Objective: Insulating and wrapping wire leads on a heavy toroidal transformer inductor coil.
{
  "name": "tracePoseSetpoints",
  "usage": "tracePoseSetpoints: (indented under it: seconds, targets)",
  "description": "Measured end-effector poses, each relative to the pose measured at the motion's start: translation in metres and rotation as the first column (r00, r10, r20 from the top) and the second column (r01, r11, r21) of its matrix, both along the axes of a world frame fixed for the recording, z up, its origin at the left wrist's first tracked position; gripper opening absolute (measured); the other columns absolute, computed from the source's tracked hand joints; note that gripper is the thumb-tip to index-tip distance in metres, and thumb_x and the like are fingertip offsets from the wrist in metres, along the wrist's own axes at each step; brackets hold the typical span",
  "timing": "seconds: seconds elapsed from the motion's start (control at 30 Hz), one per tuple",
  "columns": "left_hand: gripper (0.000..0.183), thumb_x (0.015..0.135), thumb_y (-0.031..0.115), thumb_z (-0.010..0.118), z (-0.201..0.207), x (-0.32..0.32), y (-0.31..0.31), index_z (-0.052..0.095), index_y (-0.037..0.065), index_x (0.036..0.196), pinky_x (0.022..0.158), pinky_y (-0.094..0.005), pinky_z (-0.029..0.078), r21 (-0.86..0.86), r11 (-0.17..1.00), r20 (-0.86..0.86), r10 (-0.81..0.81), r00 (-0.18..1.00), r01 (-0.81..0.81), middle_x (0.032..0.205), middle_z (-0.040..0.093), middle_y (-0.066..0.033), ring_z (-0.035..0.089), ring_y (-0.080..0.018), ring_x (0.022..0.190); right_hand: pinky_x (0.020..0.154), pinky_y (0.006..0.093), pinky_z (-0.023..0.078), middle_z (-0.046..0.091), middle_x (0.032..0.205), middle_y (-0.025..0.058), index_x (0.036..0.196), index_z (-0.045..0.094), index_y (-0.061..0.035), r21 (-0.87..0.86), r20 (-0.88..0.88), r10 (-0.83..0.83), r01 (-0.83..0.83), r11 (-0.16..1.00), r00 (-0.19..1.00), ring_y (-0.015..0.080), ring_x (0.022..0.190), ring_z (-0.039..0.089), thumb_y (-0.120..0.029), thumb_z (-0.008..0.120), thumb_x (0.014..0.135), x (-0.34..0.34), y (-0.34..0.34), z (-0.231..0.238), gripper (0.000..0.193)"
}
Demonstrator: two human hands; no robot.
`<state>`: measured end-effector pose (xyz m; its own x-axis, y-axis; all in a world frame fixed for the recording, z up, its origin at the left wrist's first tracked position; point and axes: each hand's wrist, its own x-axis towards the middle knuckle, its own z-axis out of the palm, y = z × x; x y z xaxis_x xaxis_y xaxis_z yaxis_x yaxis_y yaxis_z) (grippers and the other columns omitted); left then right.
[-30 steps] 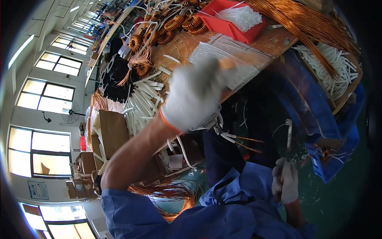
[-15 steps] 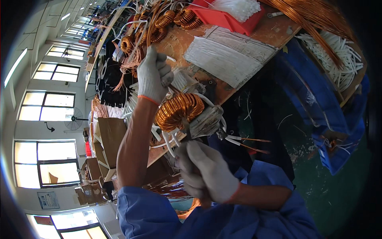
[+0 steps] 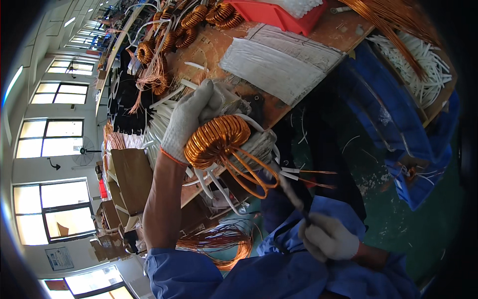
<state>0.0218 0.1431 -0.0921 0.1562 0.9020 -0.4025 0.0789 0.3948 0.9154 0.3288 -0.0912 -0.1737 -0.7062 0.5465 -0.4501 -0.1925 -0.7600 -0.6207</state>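
A ring-shaped coil of copper wire (image 3: 217,141) rests against a worn, pale block (image 3: 261,147). Several long wire loops (image 3: 254,182) stick out from the coil's middle toward me. My left hand (image 3: 191,112), in a white glove, is closed against the far left side of the coil; what its curled fingers hold is hidden. My gloved right hand (image 3: 328,236) grips the dark end of a thin rod-shaped tool (image 3: 290,192). The tool is blurred, and its far tip lies close to the block and the loops. White sleeved leads (image 3: 291,174) with bare copper ends project to the right of the block.
Finished coils (image 3: 194,17) and a red tray (image 3: 279,15) of white pieces stand at the bench's far side. White sheets (image 3: 279,65) lie on the bench. Blue bins (image 3: 383,109) and a box of white tubes (image 3: 423,72) are at right. Copper wire (image 3: 239,254) hangs below the bench.
My right hand has moved down and right, away from the coil, with the tool. My left hand has come down beside the coil. Wire loops now show at the coil's near side.
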Motion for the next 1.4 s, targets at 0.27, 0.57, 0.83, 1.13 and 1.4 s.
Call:
tracePoseSetpoints:
  seconds: [0.27, 0.57, 0.83, 1.13, 1.4]
  targets:
    - [0.041, 0.119, 0.039, 0.054, 0.002, 0.007, -0.001, 0.057, 0.012, 0.088, 0.053, -0.0242, 0.040, -0.028, 0.997, 0.007, 0.066, 0.998, -0.066, 0.071, 0.040, 0.0083, 0.040, -0.0039, 0.058, 0.070, 0.0424, 0.057, 0.067, 0.090, 0.0178, 0.124, 0.063, -0.0003, 0.993, 0.105, -0.858, -0.011, 0.116, 0.502, 0.0315, 0.079, 0.073, -0.018, 0.069, 0.107, -0.057, 0.203, -0.004, 0.025]
    - [0.065, 0.102, 0.027, 0.069, 0.030, 0.014, -0.028, 0.053, -0.011, 0.153, 0.083, -0.0256, 0.051, 0.156, 0.982, -0.199, -0.073, 0.977, 0.105, 0.099, 0.058, 0.0015, 0.059, -0.0073, 0.091, 0.092, 0.0324, 0.060, 0.070, 0.124, 0.0168, 0.149, 0.050, 0.0072, 0.525, -0.220, -0.598, 0.610, 0.593, 0.771, 0.0174, 0.110, 0.072, -0.005, 0.063, 0.109, -0.111, 0.087, 0.016, 0.044]
    - [0.072, 0.097, 0.018, 0.064, 0.038, 0.021, -0.035, 0.045, -0.009, 0.161, 0.114, -0.0393, 0.053, 0.174, 0.982, -0.408, 0.003, 0.913, 0.074, 0.149, 0.062, -0.0216, 0.065, -0.0282, 0.134, 0.041, 0.0260, 0.021, 0.039, 0.064, -0.0092, 0.097, 0.060, -0.0083, -0.357, -0.374, -0.487, 0.362, 0.861, 0.789, 0.0026, 0.046, 0.030, -0.022, 0.052, 0.116, -0.120, 0.109, 0.035, 0.024]
    - [0.048, 0.101, 0.013, 0.058, 0.035, 0.035, -0.051, 0.064, -0.006, 0.144, 0.118, -0.0412, 0.045, 0.495, 0.737, -0.821, 0.224, 0.525, 0.459, 0.144, 0.063, -0.0212, 0.063, -0.0308, 0.131, 0.043, 0.0268, 0.024, 0.038, 0.063, -0.0079, 0.101, 0.062, -0.0043, -0.437, -0.391, -0.238, 0.048, 0.898, 0.889, 0.0050, 0.046, 0.030, -0.029, 0.049, 0.118, -0.014, 0.055, 0.021, 0.033]
    - [0.035, 0.078, 0.017, 0.078, -0.021, 0.145, -0.142, 0.080, 0.001, 0.109, 0.056, -0.0302, 0.045, 0.185, -0.172, -0.970, -0.188, 0.152, 0.967, 0.077, 0.060, -0.0018, 0.062, -0.0154, 0.069, 0.047, 0.0266, 0.027, 0.043, 0.066, -0.0054, 0.103, 0.064, -0.0028, -0.388, -0.171, -0.083, 0.011, 0.922, 0.982, 0.0055, 0.050, 0.034, -0.041, 0.050, 0.119, 0.083, -0.011, -0.018, 0.044]
